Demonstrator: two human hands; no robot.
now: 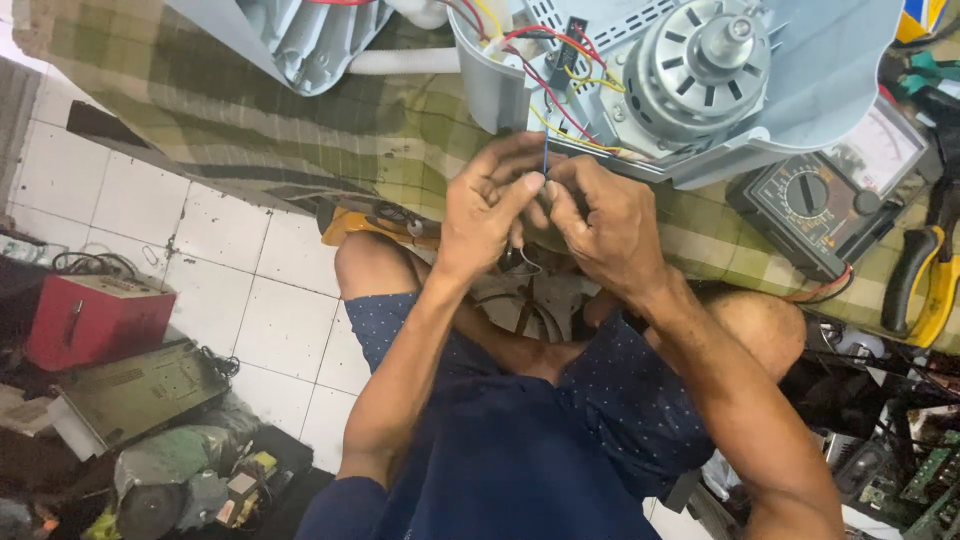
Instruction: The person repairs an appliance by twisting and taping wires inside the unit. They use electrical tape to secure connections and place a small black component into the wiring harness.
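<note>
My left hand and my right hand meet in front of me, fingertips pinched together on a thin blue wire that runs up into an opened grey appliance housing. A round metal motor sits in that housing, with red and yellow wires looping beside it. Both hands hover above my knees, just below the housing's lower edge. The wire's lower end is hidden between my fingers.
A checked green cloth covers the work surface. A black analogue multimeter and yellow-handled pliers lie at the right. A red box, old electronics and circuit boards crowd the white tiled floor.
</note>
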